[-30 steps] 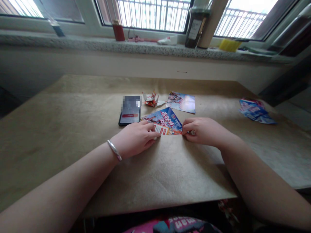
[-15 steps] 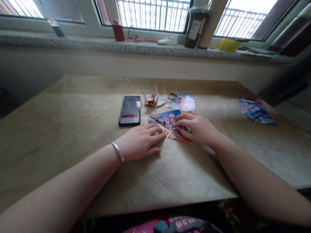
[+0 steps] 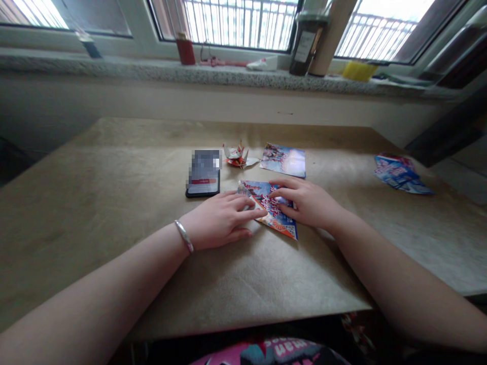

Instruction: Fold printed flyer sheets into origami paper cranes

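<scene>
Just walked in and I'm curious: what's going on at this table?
A person's left hand, wearing a silver bangle, and right hand both rest on a folded, glossy blue-and-red paper flyer, which lies on a tan kraft-paper sheet. Just beyond are a black smartphone, a small red-and-white origami crane and a flat blue printed flyer.

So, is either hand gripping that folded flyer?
Neither lifts it: the left hand and right hand just press the folded flyer down, fingertips on its left side and upper right.
</scene>
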Action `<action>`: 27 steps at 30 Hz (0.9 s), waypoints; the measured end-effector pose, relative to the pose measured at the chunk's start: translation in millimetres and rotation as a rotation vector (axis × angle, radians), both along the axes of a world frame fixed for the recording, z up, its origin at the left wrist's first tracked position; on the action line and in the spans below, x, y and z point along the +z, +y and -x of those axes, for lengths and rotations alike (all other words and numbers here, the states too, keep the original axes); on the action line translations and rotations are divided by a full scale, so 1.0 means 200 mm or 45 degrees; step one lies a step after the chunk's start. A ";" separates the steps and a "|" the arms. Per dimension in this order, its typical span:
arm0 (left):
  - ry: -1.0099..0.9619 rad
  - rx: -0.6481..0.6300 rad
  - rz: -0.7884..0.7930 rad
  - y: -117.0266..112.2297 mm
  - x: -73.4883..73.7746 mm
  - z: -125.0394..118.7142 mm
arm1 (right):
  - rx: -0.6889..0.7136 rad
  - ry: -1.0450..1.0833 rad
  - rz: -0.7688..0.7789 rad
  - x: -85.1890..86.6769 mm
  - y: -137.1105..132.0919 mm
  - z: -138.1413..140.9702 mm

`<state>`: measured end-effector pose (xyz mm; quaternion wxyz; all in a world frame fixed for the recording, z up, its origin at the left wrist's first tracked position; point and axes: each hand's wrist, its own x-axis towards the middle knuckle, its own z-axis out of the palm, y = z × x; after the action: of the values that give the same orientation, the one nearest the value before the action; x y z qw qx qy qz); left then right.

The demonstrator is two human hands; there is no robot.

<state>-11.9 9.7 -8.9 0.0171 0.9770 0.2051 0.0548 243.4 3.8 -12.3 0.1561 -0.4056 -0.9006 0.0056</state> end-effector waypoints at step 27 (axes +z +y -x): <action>0.000 0.151 -0.130 0.01 -0.01 0.00 | 0.185 0.028 -0.075 -0.01 0.03 -0.02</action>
<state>-12.4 11.8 -11.7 -0.0362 0.9628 0.2596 0.0661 247.4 9.2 -14.5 0.1771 -0.3344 -0.9256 -0.0051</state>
